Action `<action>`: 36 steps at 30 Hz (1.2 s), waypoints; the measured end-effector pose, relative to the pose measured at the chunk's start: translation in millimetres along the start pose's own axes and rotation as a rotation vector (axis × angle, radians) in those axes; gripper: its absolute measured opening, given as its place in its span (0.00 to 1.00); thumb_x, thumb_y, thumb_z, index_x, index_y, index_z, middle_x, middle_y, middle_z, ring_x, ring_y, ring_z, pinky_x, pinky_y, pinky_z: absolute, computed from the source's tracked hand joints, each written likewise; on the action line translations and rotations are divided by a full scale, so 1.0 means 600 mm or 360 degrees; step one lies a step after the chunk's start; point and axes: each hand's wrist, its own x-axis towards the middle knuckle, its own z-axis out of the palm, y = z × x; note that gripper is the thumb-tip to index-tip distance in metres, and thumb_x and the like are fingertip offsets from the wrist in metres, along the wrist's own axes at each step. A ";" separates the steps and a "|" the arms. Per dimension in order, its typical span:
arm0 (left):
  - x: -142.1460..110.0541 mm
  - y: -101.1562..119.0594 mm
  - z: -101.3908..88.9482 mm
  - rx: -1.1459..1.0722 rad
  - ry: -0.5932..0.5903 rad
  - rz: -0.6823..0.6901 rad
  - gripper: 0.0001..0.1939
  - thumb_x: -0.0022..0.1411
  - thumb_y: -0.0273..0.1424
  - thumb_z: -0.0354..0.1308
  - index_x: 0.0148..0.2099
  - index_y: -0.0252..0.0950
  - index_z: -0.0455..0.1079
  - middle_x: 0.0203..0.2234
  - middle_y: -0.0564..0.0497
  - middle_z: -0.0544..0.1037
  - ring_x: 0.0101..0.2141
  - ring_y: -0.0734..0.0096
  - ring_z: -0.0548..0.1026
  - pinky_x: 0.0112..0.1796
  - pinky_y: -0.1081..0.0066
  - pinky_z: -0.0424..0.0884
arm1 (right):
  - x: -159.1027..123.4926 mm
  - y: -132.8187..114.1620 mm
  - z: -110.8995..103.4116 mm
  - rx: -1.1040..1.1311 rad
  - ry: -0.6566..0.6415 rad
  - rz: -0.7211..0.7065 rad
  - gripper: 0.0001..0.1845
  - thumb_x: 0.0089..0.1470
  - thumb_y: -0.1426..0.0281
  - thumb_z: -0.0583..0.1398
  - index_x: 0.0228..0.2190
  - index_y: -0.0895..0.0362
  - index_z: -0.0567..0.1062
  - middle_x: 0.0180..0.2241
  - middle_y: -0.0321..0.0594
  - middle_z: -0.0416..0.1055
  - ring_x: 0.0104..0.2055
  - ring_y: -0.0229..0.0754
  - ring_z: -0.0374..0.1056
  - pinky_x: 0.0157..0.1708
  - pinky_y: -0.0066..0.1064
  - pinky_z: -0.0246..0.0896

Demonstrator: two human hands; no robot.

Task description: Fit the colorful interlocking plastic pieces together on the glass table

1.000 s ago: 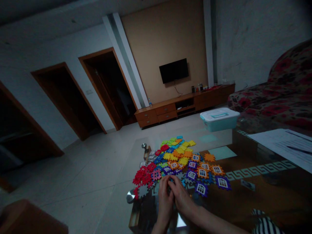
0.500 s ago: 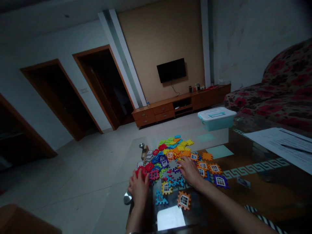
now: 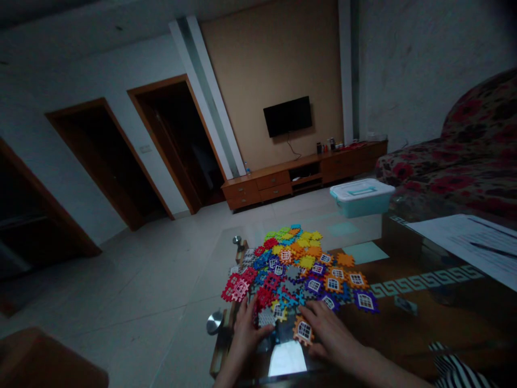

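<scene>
- Fingers [image 3: 243, 311] of your left hand [image 3: 246, 331] are spread with the thumb well apart; a grey tile [image 3: 266, 317] lies in the gap, and whether you touch it is hard to tell.
- Your right hand [image 3: 333, 333] is likewise spread, palm low over the bench [image 3: 388, 337], with no tile seen lifted in it.
- An orange window tile [image 3: 304, 330] lies flat between your right thumb and forefinger; you cannot tell if either meets it.
- Just beyond those right fingers sits a purple window tile [image 3: 328, 303], partly hidden by your hand.
- Ahead of your left fingertips lie a red tile [image 3: 264, 297] and, farther left, a pink tile [image 3: 239, 290].
- Between your two hands, slightly forward, you have a yellow window tile [image 3: 278, 311].
- Past both hands, the heap of toothed tiles [image 3: 291, 272] stretches away from you, many overlapping.
- To your right, a pen [image 3: 490, 249] lies on printed paper [image 3: 456, 231].
- Farther off, beyond the heap and to its right, you see a teal box [image 3: 362, 203] with its pale lid [image 3: 359, 186] on.
</scene>
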 end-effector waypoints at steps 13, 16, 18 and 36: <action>0.004 -0.023 -0.008 -0.0285 0.0034 0.0254 0.51 0.38 0.30 0.70 0.66 0.36 0.59 0.58 0.41 0.69 0.60 0.53 0.64 0.60 0.63 0.60 | 0.068 -0.055 0.002 0.0260 -0.0155 -0.0083 0.44 0.41 0.66 0.69 0.61 0.54 0.66 0.65 0.53 0.55 0.65 0.62 0.50 0.63 0.52 0.44; 0.012 -0.033 -0.001 -0.0460 0.0155 0.0249 0.48 0.39 0.30 0.69 0.65 0.36 0.61 0.57 0.42 0.70 0.58 0.52 0.66 0.59 0.61 0.61 | 0.085 -0.065 0.013 0.0273 -0.0073 -0.0048 0.43 0.42 0.63 0.69 0.61 0.55 0.66 0.61 0.53 0.59 0.62 0.60 0.53 0.61 0.51 0.48; 0.014 -0.035 0.005 -0.0520 0.0253 0.0230 0.46 0.42 0.29 0.66 0.65 0.36 0.60 0.58 0.43 0.69 0.59 0.54 0.65 0.59 0.61 0.61 | 0.095 -0.070 0.023 0.0282 -0.0013 -0.0037 0.42 0.43 0.62 0.68 0.60 0.56 0.66 0.57 0.52 0.63 0.59 0.58 0.56 0.59 0.48 0.52; 0.052 0.024 0.011 -0.1344 0.0319 0.0235 0.27 0.45 0.32 0.64 0.51 0.37 0.73 0.51 0.42 0.76 0.49 0.57 0.75 0.51 0.58 0.71 | 0.146 -0.077 0.068 0.0245 0.0217 -0.0070 0.44 0.41 0.81 0.57 0.63 0.59 0.62 0.59 0.49 0.65 0.61 0.52 0.58 0.63 0.43 0.51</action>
